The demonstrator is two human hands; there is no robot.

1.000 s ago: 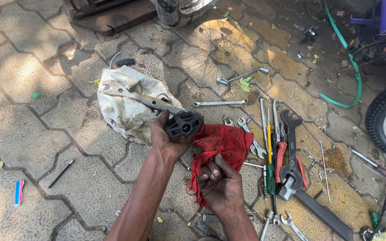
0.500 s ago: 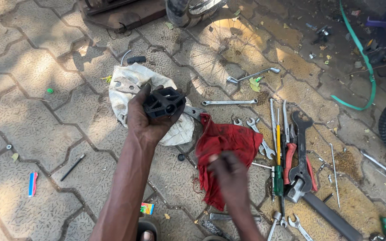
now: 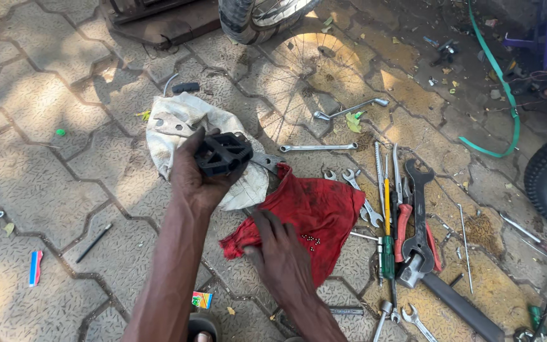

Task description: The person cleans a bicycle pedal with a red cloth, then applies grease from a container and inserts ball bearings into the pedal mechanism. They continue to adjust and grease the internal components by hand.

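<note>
While the left hand (image 3: 201, 177) is gripping a black bicycle pedal (image 3: 223, 154) above a dirty white cloth (image 3: 178, 123), the right hand (image 3: 280, 256) is pressing open-fingered, holding nothing, on a red rag (image 3: 318, 209) just beside it, with small steel balls (image 3: 311, 239) lying by its fingertips and spanners (image 3: 375, 190) scattering beyond.

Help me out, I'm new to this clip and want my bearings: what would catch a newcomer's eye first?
The left hand grips a black plastic bicycle pedal raised above a crumpled off-white cloth on the paving. Just right of it, the right hand presses on a bright red rag that carries a few small steel balls. Further right, a row of spanners, pliers and a large black wrench lies spread over the stones.
</note>
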